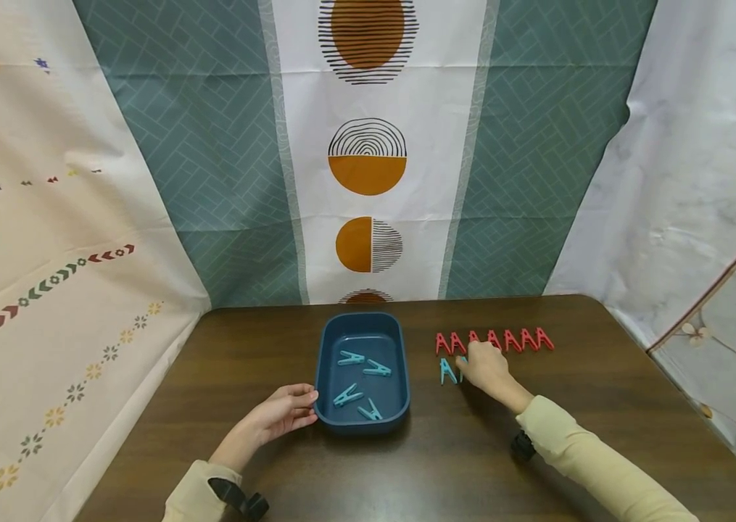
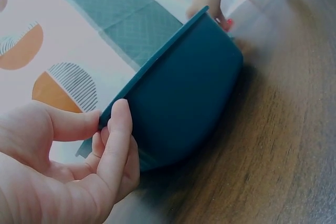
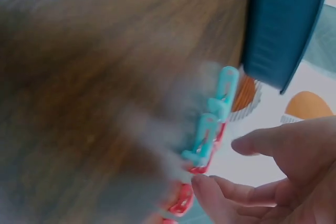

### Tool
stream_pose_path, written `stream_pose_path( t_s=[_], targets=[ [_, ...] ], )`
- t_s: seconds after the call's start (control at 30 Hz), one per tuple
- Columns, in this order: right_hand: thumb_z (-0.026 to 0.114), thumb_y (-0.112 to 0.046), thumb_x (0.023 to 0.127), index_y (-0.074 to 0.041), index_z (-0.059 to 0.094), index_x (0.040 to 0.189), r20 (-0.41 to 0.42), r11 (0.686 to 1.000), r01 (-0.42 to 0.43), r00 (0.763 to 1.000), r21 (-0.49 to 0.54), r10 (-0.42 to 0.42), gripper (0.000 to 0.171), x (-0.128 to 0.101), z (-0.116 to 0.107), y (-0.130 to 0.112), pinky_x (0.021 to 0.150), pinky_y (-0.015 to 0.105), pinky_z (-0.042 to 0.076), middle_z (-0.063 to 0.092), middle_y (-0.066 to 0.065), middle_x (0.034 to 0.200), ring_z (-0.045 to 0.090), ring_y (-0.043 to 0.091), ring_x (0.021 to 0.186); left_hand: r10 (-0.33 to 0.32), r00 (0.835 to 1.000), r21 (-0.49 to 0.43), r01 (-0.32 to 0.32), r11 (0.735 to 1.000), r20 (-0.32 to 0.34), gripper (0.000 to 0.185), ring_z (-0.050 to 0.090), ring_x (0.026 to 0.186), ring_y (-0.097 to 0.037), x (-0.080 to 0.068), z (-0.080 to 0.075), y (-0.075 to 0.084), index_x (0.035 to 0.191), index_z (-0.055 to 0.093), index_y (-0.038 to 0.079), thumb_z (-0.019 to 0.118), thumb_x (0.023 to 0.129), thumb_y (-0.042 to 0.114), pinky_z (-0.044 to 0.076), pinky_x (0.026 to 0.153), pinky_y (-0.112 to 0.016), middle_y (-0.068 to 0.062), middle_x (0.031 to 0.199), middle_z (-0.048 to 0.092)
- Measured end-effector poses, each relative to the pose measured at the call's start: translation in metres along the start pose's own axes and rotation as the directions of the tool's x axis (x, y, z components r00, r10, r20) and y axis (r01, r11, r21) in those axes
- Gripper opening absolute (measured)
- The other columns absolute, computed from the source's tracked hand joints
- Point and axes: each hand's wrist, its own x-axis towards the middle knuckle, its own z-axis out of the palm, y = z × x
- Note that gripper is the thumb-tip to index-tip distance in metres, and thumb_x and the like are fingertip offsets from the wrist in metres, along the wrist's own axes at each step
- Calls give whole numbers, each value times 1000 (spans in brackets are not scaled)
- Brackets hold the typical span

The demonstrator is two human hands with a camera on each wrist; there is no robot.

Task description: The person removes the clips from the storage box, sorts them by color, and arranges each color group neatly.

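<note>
Right hand (image 1: 486, 368) with thumb and fingers parted, nothing visibly gripped, two light-blue clips (image 1: 444, 363) adjacent, one partly hidden, left hand (image 1: 284, 413) pinching rim of bin (image 1: 362, 429), tabletop (image 1: 424, 428) gap between bin and clips, red row (image 1: 492, 335) partly covered, near table edge cut off.

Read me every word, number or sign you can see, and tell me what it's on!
None: I can't read any words, labels, brands or numbers.
The red clothespins look like letter As, but they're just clips.
The left cloth has printed arrow shapes and flowers, and the back cloth has circles and stripes: patterns, not writing.
The black wrist straps are too small here to tell.
</note>
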Motion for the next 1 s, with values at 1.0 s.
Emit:
stream_pose_path(
  t_s=[1.0],
  targets=[
    [65,-1,88,-7,66,110,206,681,715,651,155,-731,23,-14,11,-114,68,18,52,68,8,101,62,13,84,10,999,-32,-9,999,42,17,61,75,-8,4,-3,-2,111,47,3,54,98,11,57,76,-22,1,82,61]
  ],
)
